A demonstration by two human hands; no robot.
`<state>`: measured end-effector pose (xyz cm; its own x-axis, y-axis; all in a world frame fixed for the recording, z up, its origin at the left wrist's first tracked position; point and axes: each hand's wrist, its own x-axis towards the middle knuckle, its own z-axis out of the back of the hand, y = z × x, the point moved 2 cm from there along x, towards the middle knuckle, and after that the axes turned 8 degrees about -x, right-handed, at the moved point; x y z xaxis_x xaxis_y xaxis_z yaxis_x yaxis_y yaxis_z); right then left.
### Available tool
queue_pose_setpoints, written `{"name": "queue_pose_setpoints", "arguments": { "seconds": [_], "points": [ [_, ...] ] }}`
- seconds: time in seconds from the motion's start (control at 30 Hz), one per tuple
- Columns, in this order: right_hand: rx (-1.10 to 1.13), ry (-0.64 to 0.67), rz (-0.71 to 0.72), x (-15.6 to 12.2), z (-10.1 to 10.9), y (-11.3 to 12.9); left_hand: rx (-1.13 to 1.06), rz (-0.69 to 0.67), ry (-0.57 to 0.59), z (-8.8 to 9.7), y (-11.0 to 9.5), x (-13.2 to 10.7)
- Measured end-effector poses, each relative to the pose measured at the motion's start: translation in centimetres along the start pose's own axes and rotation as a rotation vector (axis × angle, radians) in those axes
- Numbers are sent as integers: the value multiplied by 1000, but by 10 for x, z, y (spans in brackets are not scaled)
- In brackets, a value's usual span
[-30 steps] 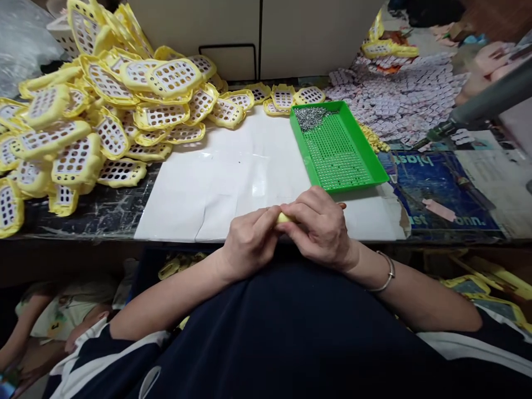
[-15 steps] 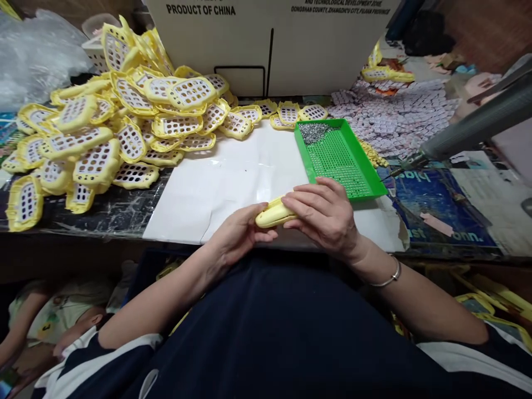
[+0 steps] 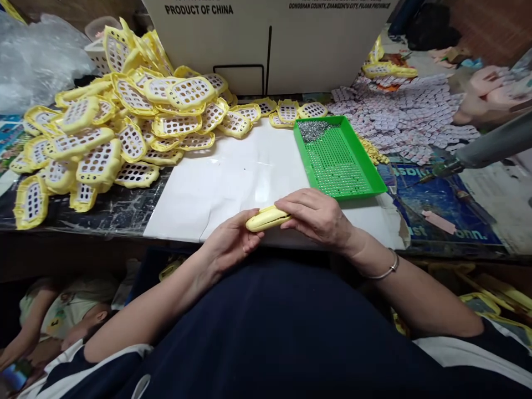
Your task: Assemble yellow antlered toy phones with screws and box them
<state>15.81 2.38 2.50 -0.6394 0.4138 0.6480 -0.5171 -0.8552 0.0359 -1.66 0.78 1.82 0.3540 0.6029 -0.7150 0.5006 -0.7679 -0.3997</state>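
Note:
Both of my hands hold one yellow plastic shell (image 3: 264, 218) edge-on above the near edge of a white sheet (image 3: 233, 183). My left hand (image 3: 230, 241) cups it from below with the thumb on its left end. My right hand (image 3: 318, 216) curls over its right end, a bangle on the wrist. Just beyond my right hand sits a green perforated tray (image 3: 338, 158) with a heap of small metal screws (image 3: 311, 129) at its far end.
A big heap of yellow-and-white perforated shells (image 3: 120, 122) covers the left of the table. A cardboard box (image 3: 266, 39) stands at the back. Small pale pieces (image 3: 399, 116) spread at the right, near a grey powered screwdriver (image 3: 477, 152). More yellow parts lie under the table.
My hands came up from my lap to the table edge, and the yellow shell emerged from between them. In the last half second it shifted slightly left and down.

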Motion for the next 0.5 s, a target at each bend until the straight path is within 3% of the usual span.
{"name": "queue_pose_setpoints", "arguments": {
  "seconds": [0.2, 0.33, 0.4, 0.5],
  "points": [
    [39, -97, -52, -8, -9, 4, 79, -25, 24, 1, -1, 6],
    [72, -83, -102, -5, -9, 1, 205, -50, 5, 6, -1, 6],
    [80, -66, -122, -2, -8, -1, 415, -217, 19, 13, -3, 6],
    [78, -42, -146, 0, -8, -5, 874, -793, -14, 21, -12, 0]
  ]
}}
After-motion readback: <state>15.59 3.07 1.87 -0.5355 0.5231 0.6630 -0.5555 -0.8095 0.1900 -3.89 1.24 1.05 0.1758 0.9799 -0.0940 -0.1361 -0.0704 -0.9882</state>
